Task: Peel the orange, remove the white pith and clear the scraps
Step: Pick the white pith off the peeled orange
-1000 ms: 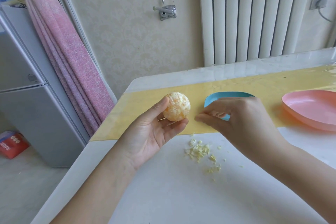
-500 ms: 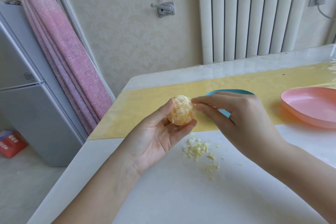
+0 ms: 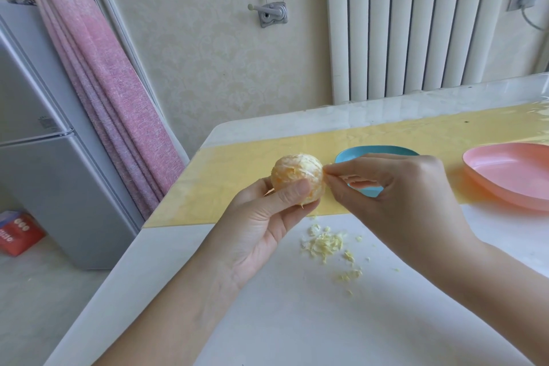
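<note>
A peeled orange, pale with white pith threads still on it, is held up above the table in my left hand, thumb across its front and fingers behind. My right hand reaches in from the right, its thumb and forefinger pinching a strand of pith at the orange's right side. A small heap of pith scraps lies on the white table below the orange, with a few crumbs scattered toward me.
A blue dish sits behind my right hand, partly hidden. A pink dish stands at the right on the yellow mat. The table's left edge drops to the floor, where a grey fridge and pink curtain stand.
My right hand has come from beside the orange to its right side and pinched pith there. My left hand has turned the orange, thumb now across its front.
</note>
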A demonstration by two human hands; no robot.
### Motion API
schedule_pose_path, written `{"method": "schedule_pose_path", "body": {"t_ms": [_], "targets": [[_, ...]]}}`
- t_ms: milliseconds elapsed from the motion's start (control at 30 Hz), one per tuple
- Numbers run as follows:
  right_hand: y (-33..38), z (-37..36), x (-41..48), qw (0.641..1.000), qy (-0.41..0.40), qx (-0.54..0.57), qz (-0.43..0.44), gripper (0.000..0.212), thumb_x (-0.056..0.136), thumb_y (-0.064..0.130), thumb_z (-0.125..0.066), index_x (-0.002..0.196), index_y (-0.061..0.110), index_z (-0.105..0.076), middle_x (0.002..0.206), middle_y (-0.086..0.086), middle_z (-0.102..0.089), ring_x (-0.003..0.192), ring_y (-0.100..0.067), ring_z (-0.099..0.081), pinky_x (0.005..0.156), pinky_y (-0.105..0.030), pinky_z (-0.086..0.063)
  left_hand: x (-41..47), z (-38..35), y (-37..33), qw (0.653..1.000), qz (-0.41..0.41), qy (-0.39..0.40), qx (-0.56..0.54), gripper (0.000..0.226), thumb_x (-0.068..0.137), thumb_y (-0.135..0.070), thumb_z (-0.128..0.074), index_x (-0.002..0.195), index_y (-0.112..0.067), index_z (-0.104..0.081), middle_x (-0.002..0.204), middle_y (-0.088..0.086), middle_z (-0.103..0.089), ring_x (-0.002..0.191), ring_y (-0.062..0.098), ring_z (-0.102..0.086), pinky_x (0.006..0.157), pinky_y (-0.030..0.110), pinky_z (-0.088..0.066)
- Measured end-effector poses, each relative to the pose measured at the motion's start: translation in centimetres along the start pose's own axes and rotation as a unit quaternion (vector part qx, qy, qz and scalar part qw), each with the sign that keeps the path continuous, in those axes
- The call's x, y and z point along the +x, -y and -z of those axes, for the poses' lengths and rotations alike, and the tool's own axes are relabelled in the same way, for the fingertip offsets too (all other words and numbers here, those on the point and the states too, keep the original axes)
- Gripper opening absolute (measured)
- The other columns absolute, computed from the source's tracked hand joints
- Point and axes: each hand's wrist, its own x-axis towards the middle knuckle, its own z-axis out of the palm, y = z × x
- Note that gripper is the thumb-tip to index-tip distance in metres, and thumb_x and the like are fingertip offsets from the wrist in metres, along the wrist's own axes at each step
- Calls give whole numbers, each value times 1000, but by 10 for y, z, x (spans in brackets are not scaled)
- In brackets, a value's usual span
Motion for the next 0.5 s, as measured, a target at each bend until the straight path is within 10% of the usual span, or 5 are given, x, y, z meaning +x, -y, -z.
{"method": "schedule_pose_path", "body": {"t_ms": [500], "targets": [[1, 7, 5, 999, 29, 20, -16, 6, 76, 15, -69, 74, 18, -74, 69, 14, -69, 72, 2, -64, 63, -8, -47, -1, 5, -2, 1000, -4, 24, 6, 101, 40, -7, -96, 126, 12, -48, 111, 20, -69, 98, 28, -70, 78, 30, -58]]}}
